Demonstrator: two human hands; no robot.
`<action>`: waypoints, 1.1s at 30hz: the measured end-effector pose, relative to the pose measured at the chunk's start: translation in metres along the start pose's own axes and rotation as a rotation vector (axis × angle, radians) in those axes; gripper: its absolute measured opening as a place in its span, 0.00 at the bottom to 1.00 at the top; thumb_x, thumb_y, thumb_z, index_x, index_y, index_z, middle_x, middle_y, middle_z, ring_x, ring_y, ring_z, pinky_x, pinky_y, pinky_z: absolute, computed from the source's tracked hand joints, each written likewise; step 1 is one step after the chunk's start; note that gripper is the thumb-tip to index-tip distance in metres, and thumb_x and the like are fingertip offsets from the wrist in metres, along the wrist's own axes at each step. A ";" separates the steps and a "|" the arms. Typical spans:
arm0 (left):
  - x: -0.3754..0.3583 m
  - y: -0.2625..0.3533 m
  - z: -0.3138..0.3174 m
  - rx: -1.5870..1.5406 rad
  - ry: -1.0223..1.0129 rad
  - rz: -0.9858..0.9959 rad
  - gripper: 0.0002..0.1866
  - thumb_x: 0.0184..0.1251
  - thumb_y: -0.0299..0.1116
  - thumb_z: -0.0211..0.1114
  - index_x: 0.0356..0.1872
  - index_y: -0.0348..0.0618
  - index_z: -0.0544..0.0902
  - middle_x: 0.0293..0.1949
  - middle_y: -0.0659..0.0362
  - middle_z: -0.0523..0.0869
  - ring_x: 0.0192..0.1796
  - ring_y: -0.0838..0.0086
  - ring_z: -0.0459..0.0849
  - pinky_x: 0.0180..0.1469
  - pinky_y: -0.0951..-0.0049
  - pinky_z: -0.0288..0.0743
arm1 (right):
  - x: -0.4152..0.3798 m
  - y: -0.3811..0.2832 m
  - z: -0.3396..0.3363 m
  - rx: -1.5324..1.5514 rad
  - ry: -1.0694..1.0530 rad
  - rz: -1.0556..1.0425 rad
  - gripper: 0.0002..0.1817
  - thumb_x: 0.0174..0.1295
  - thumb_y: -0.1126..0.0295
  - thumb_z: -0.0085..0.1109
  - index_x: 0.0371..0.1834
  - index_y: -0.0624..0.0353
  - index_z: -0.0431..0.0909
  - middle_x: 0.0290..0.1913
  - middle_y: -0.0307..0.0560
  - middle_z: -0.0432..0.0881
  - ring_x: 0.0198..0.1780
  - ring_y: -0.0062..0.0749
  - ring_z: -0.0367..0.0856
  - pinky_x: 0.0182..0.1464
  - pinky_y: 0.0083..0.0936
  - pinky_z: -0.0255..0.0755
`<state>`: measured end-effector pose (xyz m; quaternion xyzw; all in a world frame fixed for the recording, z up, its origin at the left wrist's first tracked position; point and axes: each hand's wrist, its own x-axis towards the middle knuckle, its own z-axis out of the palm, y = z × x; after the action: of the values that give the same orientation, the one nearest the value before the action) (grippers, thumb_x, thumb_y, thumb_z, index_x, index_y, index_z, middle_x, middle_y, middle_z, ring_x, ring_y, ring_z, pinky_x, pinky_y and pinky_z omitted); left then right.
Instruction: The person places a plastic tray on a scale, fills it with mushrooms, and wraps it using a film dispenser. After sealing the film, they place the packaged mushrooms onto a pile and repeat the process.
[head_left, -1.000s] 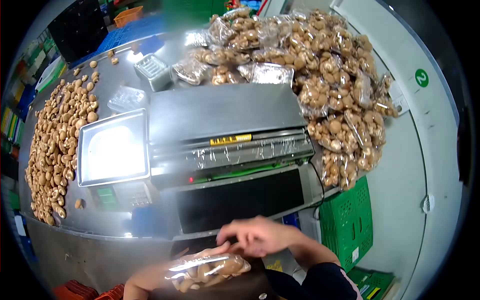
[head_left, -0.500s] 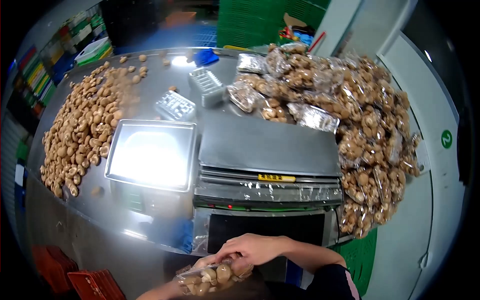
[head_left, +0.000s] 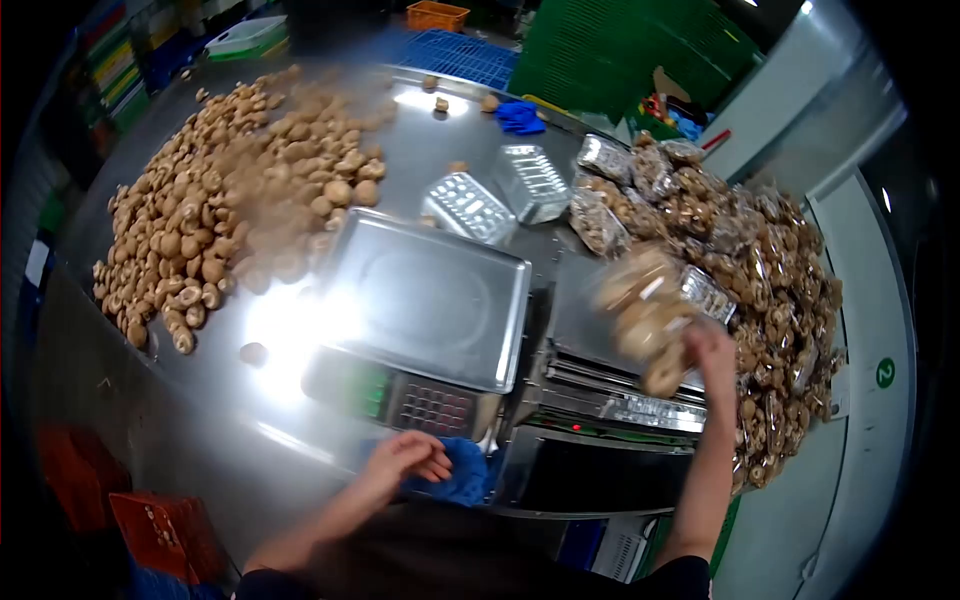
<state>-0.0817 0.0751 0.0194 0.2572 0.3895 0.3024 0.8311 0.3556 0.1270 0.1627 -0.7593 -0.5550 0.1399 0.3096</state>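
In my right hand (head_left: pixel 708 352) is a clear-wrapped pack of mushrooms (head_left: pixel 645 315), raised over the wrapping machine (head_left: pixel 575 300) and blurred by motion. My fingers grip its right end. My left hand (head_left: pixel 408 458) holds nothing, with its fingers loosely bent and apart from the thumb. It hovers by a crumpled blue cloth or glove (head_left: pixel 462 475), just below the keypad (head_left: pixel 432 405) of a scale. The scale's bare metal pan (head_left: pixel 425 300) lies left of the machine.
Loose mushrooms (head_left: pixel 190 225) are heaped on the left of the metal table (head_left: pixel 230 375). Two clear plastic trays, one a ridged tray (head_left: pixel 535 185), sit behind the scale. Wrapped mushroom packs (head_left: pixel 780 300) are piled along the right. Red crates (head_left: pixel 165 535) stand at lower left.
My right hand has carried the mushroom pack up and right, from near my body to over the machine. My left hand has let go of it and moved beside the blue cloth. The view has shifted.
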 end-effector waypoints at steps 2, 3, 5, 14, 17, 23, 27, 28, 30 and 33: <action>-0.012 0.019 -0.049 0.076 0.181 0.208 0.09 0.69 0.30 0.55 0.44 0.37 0.78 0.35 0.52 0.84 0.37 0.66 0.85 0.43 0.72 0.78 | 0.023 0.035 -0.002 0.184 0.254 0.262 0.25 0.67 0.55 0.53 0.58 0.64 0.72 0.41 0.52 0.82 0.39 0.32 0.82 0.39 0.27 0.76; -0.016 0.024 -0.073 0.120 0.276 0.332 0.07 0.67 0.27 0.55 0.43 0.38 0.77 0.34 0.55 0.84 0.36 0.68 0.84 0.43 0.75 0.77 | 0.025 0.037 0.005 0.200 0.403 0.239 0.26 0.68 0.55 0.52 0.61 0.65 0.70 0.45 0.53 0.81 0.41 0.34 0.82 0.41 0.26 0.76; -0.036 0.070 -0.094 0.633 0.658 0.252 0.10 0.62 0.24 0.58 0.45 0.37 0.77 0.40 0.55 0.83 0.40 0.68 0.81 0.46 0.74 0.74 | 0.016 0.036 0.026 -0.160 0.499 -0.032 0.27 0.69 0.58 0.52 0.65 0.64 0.66 0.51 0.54 0.80 0.45 0.34 0.82 0.46 0.27 0.75; 0.004 0.087 -0.266 1.644 0.647 0.468 0.19 0.50 0.21 0.64 0.47 0.42 0.77 0.56 0.47 0.73 0.59 0.49 0.70 0.62 0.56 0.63 | 0.036 -0.139 0.195 -0.106 -0.070 -0.110 0.15 0.61 0.69 0.60 0.49 0.64 0.77 0.42 0.51 0.83 0.42 0.34 0.83 0.46 0.26 0.76; 0.029 0.095 -0.299 1.561 0.710 0.685 0.15 0.50 0.20 0.62 0.42 0.41 0.78 0.52 0.47 0.75 0.56 0.50 0.72 0.59 0.56 0.65 | 0.078 -0.157 0.248 -0.046 -0.206 -0.109 0.16 0.60 0.70 0.60 0.49 0.65 0.77 0.41 0.54 0.83 0.41 0.37 0.84 0.45 0.27 0.76; 0.066 0.152 -0.312 1.527 1.064 0.815 0.18 0.46 0.20 0.62 0.44 0.39 0.78 0.56 0.48 0.73 0.61 0.49 0.68 0.62 0.53 0.60 | 0.164 -0.168 0.345 -0.138 -0.488 -0.105 0.19 0.58 0.63 0.60 0.46 0.68 0.80 0.40 0.58 0.84 0.42 0.40 0.84 0.46 0.32 0.75; 0.091 0.144 -0.253 1.502 0.694 0.728 0.24 0.48 0.27 0.66 0.51 0.42 0.77 0.63 0.48 0.68 0.69 0.43 0.58 0.69 0.44 0.48 | 0.212 -0.152 0.422 -0.443 -0.819 0.061 0.28 0.55 0.52 0.62 0.44 0.69 0.80 0.43 0.63 0.83 0.43 0.46 0.84 0.48 0.36 0.75; 0.100 0.138 -0.244 1.426 0.555 0.720 0.26 0.47 0.28 0.67 0.52 0.45 0.77 0.65 0.48 0.66 0.69 0.42 0.57 0.68 0.40 0.48 | 0.217 -0.154 0.436 -0.426 -0.810 0.069 0.29 0.56 0.49 0.61 0.46 0.68 0.80 0.44 0.60 0.83 0.43 0.45 0.84 0.48 0.36 0.75; 0.118 0.134 -0.238 1.475 0.443 0.671 0.29 0.46 0.30 0.70 0.56 0.50 0.76 0.66 0.49 0.65 0.70 0.43 0.56 0.68 0.38 0.45 | 0.223 -0.163 0.462 -0.400 -0.800 0.079 0.31 0.58 0.45 0.59 0.51 0.64 0.79 0.46 0.55 0.83 0.44 0.42 0.84 0.48 0.34 0.75; 0.136 0.141 -0.239 1.464 0.521 0.652 0.34 0.43 0.34 0.74 0.58 0.54 0.76 0.67 0.50 0.63 0.71 0.45 0.54 0.68 0.37 0.43 | 0.216 -0.183 0.486 -0.210 -0.703 0.034 0.42 0.53 0.40 0.61 0.57 0.69 0.73 0.50 0.66 0.80 0.52 0.53 0.80 0.53 0.38 0.74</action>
<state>-0.2459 0.3132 -0.0889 0.7527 0.5728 0.2481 0.2091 0.0218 0.5160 -0.0687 -0.7017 -0.6260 0.3397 0.0177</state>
